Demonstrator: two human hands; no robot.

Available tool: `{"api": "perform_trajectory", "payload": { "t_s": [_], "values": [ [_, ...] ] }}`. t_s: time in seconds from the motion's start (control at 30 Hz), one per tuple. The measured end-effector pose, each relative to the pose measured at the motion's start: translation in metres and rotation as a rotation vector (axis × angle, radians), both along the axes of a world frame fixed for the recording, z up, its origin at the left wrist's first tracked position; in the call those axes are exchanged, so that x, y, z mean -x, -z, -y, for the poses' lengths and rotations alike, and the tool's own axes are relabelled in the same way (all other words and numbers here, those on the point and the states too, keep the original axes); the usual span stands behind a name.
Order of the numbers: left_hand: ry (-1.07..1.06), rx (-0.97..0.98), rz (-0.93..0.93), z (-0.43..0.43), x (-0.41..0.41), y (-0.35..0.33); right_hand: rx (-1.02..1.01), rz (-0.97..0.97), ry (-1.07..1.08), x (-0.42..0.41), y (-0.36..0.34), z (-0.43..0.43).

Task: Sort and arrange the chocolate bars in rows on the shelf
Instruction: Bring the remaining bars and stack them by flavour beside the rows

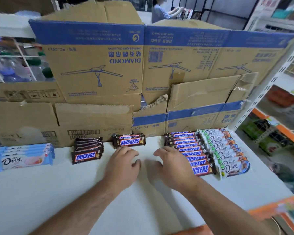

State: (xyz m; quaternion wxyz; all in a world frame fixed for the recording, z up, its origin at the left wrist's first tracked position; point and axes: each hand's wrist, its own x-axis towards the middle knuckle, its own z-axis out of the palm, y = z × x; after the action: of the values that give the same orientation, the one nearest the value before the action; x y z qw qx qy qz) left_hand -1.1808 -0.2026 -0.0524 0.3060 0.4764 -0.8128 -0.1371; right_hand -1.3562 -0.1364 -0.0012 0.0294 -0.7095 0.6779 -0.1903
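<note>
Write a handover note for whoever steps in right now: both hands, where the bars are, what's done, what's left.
Left hand: open, holds nothing, fingertips just short of the middle Snickers pile.
Right hand: open, holds nothing, beside the long Snickers row.
Shelf, left to right: blue Dove row, short Snickers row, the pile, the long row, white Dove row.
Done: four neat rows.
Left: probably the middle pile, which stands apart; it likely belongs in a Snickers row.
</note>
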Motion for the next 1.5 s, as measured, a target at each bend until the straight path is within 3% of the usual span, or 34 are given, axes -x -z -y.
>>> {"api": "perform_trajectory", "payload": {
  "t_s": [0.17,0.27,0.4,0.57,0.9,1.17,1.4,1.5],
  "values": [
    [0.101,-0.171,-0.163,-0.028,0.047,-0.023,0.069,-0.036,0.093,0.048,-0.006,-0.005],
    [0.252,-0.228,-0.003,-0.039,0.081,-0.04,0.116,-0.078,0.144,0.09,-0.01,0.01],
    [0.236,-0.214,0.18,-0.049,0.118,-0.045,-0.04,-0.158,0.137,0.136,-0.016,0.043],
    [0.144,-0.194,0.249,-0.053,0.14,-0.042,-0.309,-0.199,-0.006,0.156,-0.017,0.078],
    [0.063,-0.284,0.352,-0.057,0.153,-0.06,-0.474,-0.336,-0.177,0.158,-0.021,0.097],
    [0.025,-0.214,0.412,-0.06,0.154,-0.061,-0.562,-0.101,-0.166,0.155,-0.027,0.093],
    [-0.031,-0.133,0.522,-0.077,0.138,-0.058,-0.355,0.094,-0.323,0.129,-0.015,0.049],
    [-0.013,-0.207,0.59,-0.084,0.116,-0.057,-0.249,0.117,-0.357,0.11,-0.008,0.03]
  ]
}}
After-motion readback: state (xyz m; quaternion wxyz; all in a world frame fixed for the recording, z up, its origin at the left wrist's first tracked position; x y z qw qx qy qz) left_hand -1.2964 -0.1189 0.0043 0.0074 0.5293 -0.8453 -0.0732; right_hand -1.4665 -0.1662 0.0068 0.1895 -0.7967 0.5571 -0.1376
